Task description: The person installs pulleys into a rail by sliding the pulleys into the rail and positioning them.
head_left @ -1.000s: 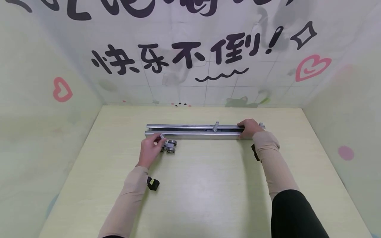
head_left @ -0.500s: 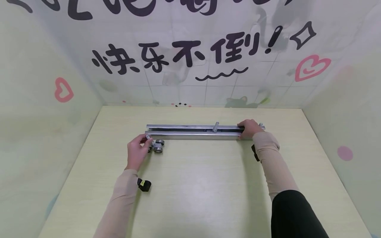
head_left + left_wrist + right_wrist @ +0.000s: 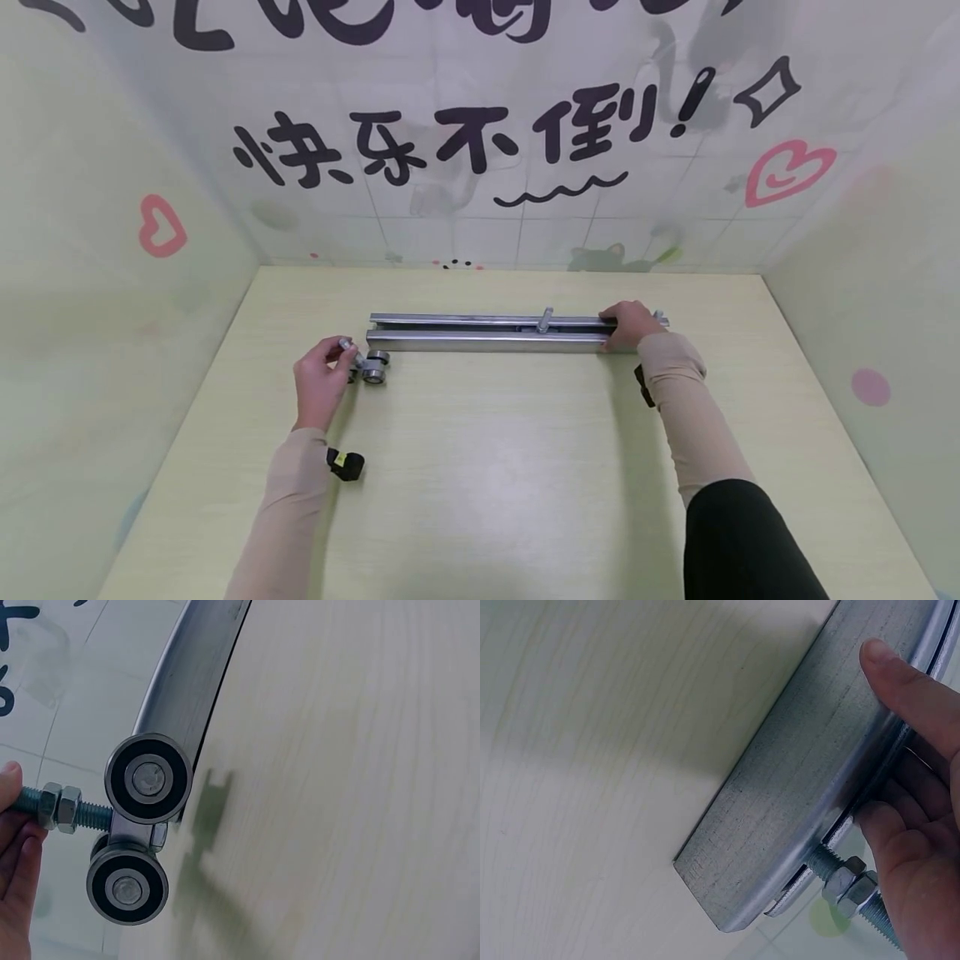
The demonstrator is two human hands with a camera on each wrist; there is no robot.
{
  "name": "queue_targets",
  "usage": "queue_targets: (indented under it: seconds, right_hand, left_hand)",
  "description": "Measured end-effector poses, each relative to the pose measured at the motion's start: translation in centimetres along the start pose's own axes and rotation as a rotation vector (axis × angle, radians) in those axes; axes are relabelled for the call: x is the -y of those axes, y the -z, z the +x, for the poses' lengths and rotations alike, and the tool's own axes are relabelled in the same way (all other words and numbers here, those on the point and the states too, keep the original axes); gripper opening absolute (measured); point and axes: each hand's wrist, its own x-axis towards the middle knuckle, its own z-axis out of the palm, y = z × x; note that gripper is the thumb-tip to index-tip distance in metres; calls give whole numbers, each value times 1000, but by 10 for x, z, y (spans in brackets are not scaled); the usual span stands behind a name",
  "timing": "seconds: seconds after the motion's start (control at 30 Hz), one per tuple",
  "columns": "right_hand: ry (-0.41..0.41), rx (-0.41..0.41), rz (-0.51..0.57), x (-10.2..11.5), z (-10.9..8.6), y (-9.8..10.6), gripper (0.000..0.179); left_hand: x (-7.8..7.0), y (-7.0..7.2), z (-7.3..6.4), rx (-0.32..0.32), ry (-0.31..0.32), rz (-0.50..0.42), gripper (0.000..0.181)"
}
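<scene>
A metal track rail (image 3: 465,342) with a slot along its top lies across the back of the table. My left hand (image 3: 321,382) pinches the threaded bolt of a roller trolley (image 3: 372,367), just off the rail's left end. In the left wrist view, the trolley's wheels (image 3: 148,778) and two nuts (image 3: 60,806) on its bolt show clearly. Near the rail's right end my right hand (image 3: 628,325) grips the rail, thumb on its front side. Two bolts stick up from the slot: one bolt (image 3: 545,319) right of the middle, another bolt (image 3: 847,881) by the right hand.
The pale wooden table (image 3: 495,467) stretches in front of the rail. A printed white backdrop (image 3: 450,183) rises behind its far edge, and walls stand at both sides. A black wrist camera (image 3: 347,464) sits on the left sleeve.
My left hand has moved left with the roller trolley, from in front of the rail to just past its left end. The right hand and the rail have stayed put.
</scene>
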Motion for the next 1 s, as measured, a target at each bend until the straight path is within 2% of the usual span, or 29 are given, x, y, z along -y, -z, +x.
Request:
queue_targets:
  seconds: [0.33, 0.63, 0.87, 1.0]
  right_hand:
    - [-2, 11, -11, -1, 1, 0, 65]
    - [-15, 22, -10, -2, 3, 0, 64]
    - [-20, 22, -6, -3, 3, -1, 64]
    - [-20, 21, -3, -5, 4, -2, 65]
  left_hand:
    - [10, 7, 9, -62, 12, 20, 16]
    - [19, 13, 19, -77, 90, 21, 19]
    - [23, 14, 28, -112, 108, 26, 18]
    - [24, 13, 33, -106, 123, 23, 20]
